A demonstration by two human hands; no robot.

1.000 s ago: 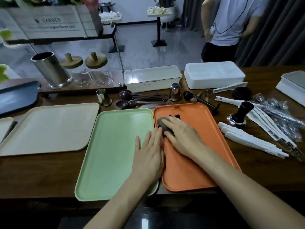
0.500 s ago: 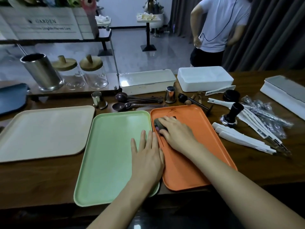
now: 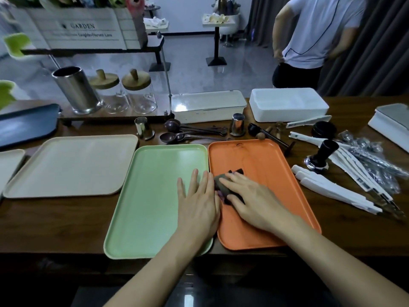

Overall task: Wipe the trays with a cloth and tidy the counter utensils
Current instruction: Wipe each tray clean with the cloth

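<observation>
Dark cloth (image 3: 222,185) (apparently bunched) pressed on orange tray (image 3: 265,165)

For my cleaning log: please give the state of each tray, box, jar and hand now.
orange tray: being wiped
cloth: under right hand
left hand: flat on green tray
beige tray: bare
glass jars: lidded
cream box: closed

Under the right hand (image 3: 250,196) lies a dark, matt cloth (image 3: 222,185) on a smooth orange plastic tray (image 3: 276,173) — beyond it, polished metal cups (image 3: 238,124) on brown wood-grain counter (image 3: 55,218).
</observation>
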